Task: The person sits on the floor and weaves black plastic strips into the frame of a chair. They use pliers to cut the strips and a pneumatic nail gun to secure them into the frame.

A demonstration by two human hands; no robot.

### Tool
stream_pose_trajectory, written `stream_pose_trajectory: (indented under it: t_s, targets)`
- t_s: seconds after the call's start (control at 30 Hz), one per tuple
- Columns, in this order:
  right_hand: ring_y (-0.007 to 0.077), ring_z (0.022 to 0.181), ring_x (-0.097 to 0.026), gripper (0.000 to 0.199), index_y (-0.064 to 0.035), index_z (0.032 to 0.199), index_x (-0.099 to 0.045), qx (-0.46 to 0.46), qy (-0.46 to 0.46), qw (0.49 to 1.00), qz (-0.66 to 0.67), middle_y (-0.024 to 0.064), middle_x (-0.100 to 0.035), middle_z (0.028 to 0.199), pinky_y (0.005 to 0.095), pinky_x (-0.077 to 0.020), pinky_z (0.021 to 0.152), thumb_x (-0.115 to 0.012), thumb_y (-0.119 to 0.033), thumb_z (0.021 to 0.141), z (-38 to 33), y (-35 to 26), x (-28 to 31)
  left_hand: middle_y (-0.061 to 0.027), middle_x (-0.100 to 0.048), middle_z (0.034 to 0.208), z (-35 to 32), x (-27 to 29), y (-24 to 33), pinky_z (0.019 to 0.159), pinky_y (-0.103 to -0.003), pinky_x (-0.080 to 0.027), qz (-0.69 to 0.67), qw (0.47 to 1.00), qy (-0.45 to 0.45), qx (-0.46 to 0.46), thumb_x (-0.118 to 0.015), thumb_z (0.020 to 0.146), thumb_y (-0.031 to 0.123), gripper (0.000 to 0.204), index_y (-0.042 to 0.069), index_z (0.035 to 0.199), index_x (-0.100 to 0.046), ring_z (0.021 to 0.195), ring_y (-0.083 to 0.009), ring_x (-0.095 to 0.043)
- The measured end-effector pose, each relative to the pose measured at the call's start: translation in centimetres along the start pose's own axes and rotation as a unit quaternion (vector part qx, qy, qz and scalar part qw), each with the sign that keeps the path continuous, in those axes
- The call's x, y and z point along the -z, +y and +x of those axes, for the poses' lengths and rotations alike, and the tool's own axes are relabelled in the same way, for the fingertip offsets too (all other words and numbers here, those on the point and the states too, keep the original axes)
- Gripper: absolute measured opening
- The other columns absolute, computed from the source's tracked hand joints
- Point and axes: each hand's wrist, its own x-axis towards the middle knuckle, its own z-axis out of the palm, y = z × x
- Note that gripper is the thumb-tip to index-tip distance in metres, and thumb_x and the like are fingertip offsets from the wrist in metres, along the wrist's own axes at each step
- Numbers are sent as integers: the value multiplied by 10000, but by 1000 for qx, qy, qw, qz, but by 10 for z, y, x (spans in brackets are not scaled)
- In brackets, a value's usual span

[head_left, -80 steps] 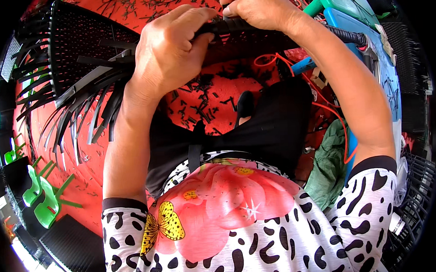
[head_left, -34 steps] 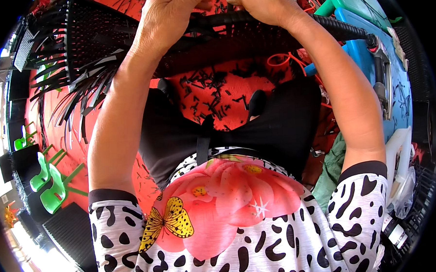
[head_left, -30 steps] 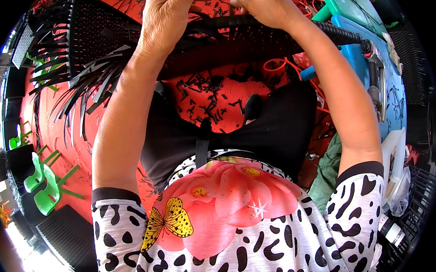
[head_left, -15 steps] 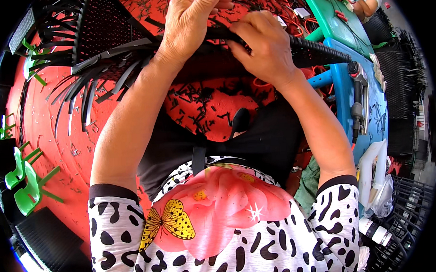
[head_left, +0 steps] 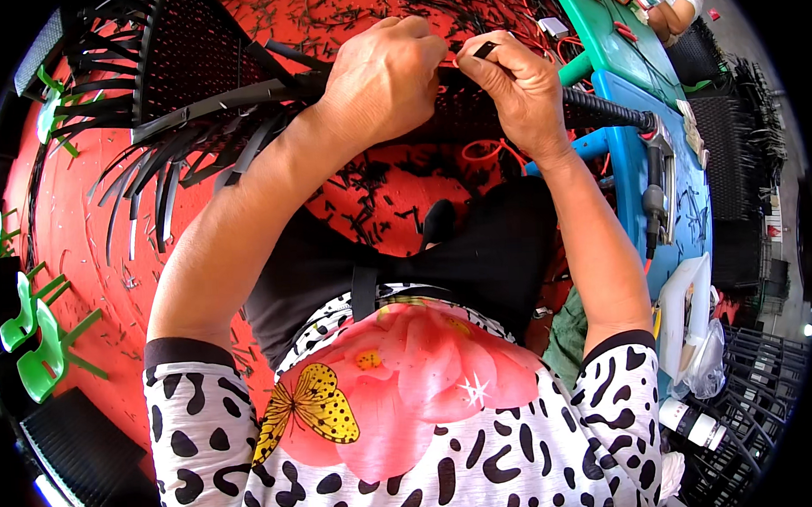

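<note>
A black woven piece (head_left: 194, 59) with a fringe of loose flat strips (head_left: 163, 187) lies across in front of me, beyond my knees. Its wrapped edge bar (head_left: 604, 111) runs off to the right. My left hand (head_left: 385, 78) is closed in a fist over the middle of that edge; whatever its fingers grip is hidden behind the knuckles. Close beside it, my right hand (head_left: 521, 90) pinches the short end of a black strip (head_left: 485, 50) between thumb and fingers.
Black offcuts (head_left: 368, 205) litter the red floor. To the right stand a blue table (head_left: 688, 187) bearing a black and silver hand tool (head_left: 658, 184), and a green table (head_left: 586, 19). Green chairs (head_left: 43, 355) are at left. Another person (head_left: 676, 11) sits far right.
My left hand has gone from raised, loosely extended fingers to a fist lower over the edge. My right hand has shifted slightly right, and a black strip end now shows in its pinch.
</note>
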Motion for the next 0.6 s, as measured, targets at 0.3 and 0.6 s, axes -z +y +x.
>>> stream_pose_trajectory:
  t_s: [0.3, 0.6]
  targets:
    - [154, 655, -556, 43, -4, 920, -614, -5, 66, 998, -10, 80, -611, 825, 253, -452, 606, -631, 5, 881, -53, -37, -28, -136, -645, 824, -10, 24, 19, 638, -448, -511, -29, 974, -214, 66, -639, 782, 116, 113, 37, 860, -619, 791, -347, -645]
    - [60, 667, -488, 221, -12, 773, -544, -182, 104, 963, 171, 11, -593, 743, 223, -419, 636, -566, -100, 975, -73, -69, -37, -93, -590, 738, -33, 15, 38, 569, -422, -514, -11, 988, -143, 51, -654, 786, 160, 137, 51, 804, -572, 731, -298, -639]
